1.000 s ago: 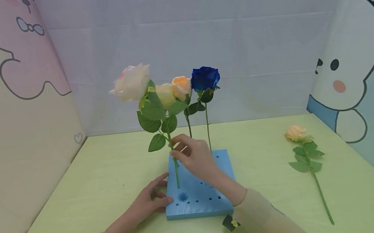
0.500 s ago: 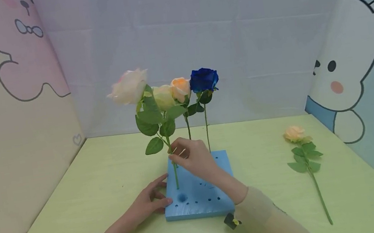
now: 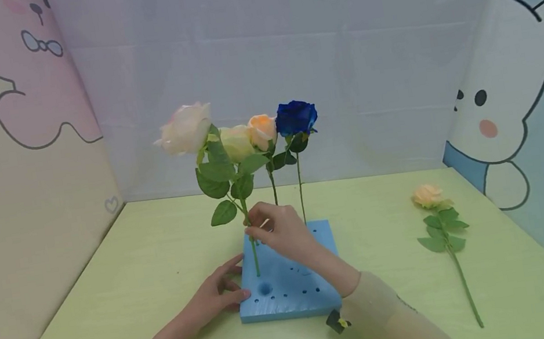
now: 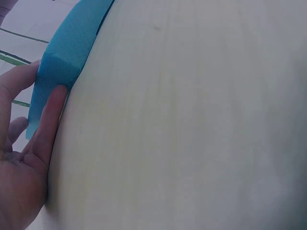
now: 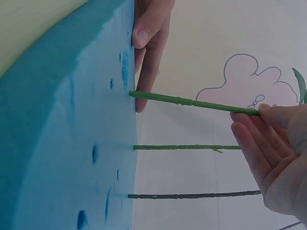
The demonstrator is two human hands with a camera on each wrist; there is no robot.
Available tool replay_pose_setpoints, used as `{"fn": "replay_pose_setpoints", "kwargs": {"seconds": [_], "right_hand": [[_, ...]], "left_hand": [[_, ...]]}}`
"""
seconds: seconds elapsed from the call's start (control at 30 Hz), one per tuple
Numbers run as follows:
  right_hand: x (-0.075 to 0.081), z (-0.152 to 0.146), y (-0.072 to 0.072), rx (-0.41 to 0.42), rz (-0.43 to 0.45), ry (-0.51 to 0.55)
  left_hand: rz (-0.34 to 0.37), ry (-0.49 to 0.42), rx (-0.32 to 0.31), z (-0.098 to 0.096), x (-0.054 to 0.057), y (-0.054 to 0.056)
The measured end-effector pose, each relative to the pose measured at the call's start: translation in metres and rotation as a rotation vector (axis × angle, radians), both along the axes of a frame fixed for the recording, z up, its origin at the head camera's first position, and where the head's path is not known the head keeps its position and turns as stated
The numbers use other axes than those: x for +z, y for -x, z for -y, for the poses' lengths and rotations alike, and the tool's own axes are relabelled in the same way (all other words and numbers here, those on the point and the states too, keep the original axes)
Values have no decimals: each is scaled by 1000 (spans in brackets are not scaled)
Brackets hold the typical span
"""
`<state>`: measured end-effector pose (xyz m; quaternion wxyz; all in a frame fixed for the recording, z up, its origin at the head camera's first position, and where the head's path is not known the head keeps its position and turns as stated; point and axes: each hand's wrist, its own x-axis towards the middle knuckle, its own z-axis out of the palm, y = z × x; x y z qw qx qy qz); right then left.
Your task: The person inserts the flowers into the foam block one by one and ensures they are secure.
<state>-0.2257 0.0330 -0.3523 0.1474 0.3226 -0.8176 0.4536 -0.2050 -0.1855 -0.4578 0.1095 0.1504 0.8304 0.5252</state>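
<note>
My right hand [image 3: 283, 229] pinches the green stem [image 5: 168, 99] of a pale pink-white rose [image 3: 187, 128] between thumb and fingers. In the right wrist view the stem's lower end is right at the surface of a blue foam board [image 3: 274, 263] with several holes. My left hand [image 3: 216, 292] rests against the board's left edge; its fingers touch the side in the left wrist view. Behind the held rose, a cream-yellow rose [image 3: 238, 144], a peach rose [image 3: 263, 131] and a blue rose [image 3: 296, 118] stand upright in the board.
A peach rose with leaves [image 3: 428, 195] lies on the light yellow-green table [image 3: 385, 293] to the right. One large round hole [image 3: 266, 289] is near the board's front left. Walls with cartoon figures [image 3: 499, 118] enclose the table at the back and sides.
The head view has shifted slightly. The held rose's flower has tilted a little left and down, while its lower stem stays over nearly the same spot of the board. Both hands keep their hold.
</note>
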Motion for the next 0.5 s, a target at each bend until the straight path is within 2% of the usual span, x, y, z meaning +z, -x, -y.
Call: {"fn": "replay_pose_setpoints", "kwargs": {"seconds": [0.5], "right_hand": [[-1,-2,2,7,42,-27]], "left_hand": [[9,18,13,-1,0,0]]}}
